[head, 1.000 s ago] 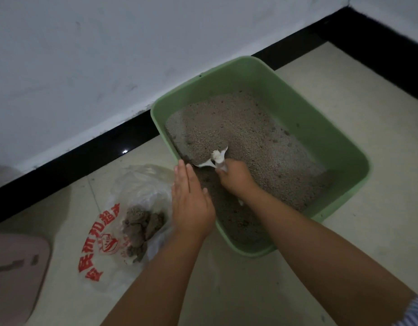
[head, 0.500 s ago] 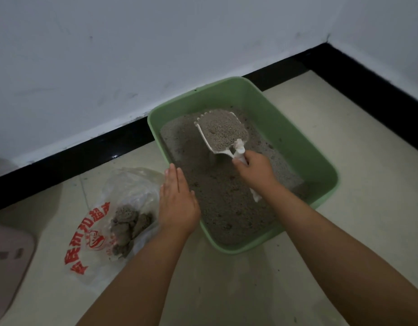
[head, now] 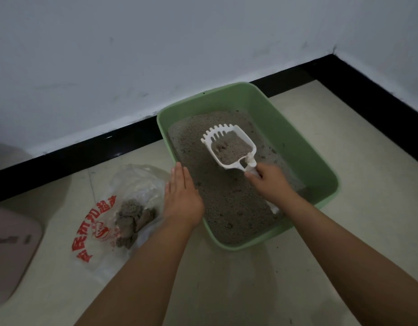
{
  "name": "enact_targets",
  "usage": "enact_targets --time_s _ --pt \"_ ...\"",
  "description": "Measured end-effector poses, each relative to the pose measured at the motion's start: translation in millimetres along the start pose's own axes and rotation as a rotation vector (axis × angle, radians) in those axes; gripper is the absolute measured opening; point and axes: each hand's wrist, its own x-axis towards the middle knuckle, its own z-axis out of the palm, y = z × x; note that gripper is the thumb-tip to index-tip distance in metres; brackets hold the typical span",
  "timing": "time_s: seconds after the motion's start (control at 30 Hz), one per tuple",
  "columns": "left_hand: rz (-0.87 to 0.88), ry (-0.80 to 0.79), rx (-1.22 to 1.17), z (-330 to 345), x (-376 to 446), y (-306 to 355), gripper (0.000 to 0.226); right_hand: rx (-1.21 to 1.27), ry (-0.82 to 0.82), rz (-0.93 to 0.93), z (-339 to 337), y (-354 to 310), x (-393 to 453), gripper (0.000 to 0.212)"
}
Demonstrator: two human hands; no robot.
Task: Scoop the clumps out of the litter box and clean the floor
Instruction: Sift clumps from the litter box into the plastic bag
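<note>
A green litter box (head: pixel 297 147) full of grey litter sits on the tiled floor against the wall. My right hand (head: pixel 270 182) grips the handle of a white slotted scoop (head: pixel 229 147), held above the litter with a small clump and some litter in its bowl. With its fingers straight, my left hand (head: pixel 182 196) rests flat on the box's left rim. Left of the box lies a clear plastic bag (head: pixel 132 184) with red print, holding several grey clumps (head: pixel 132 220).
A black skirting board (head: pixel 85 156) runs along the white wall behind the box. A pinkish flat object (head: pixel 10 245) lies at the far left edge. Pale floor tiles (head: pixel 226 290) stretch toward me and to the right of the box.
The scoop rose out of the litter loaded, and most of its litter has since sifted through, leaving a small clump. My left hand stayed on the box's rim.
</note>
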Motion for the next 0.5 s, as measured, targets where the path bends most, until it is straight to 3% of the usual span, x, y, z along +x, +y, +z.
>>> enact_targets --time_s 0.07,0.13,0.5 --pt "-0.002 -0.003 0.004 0 0 0 0.06 0.043 0.038 0.006 -4 -1 -2 0.019" --pt "-0.003 -0.007 0.003 0 0 0 0.06 0.013 0.08 0.021 -9 -1 -2 0.023" --pt "0.003 -0.009 0.01 0 -1 0 0.059 -0.07 -0.017 0.006 -29 12 -15 0.017"
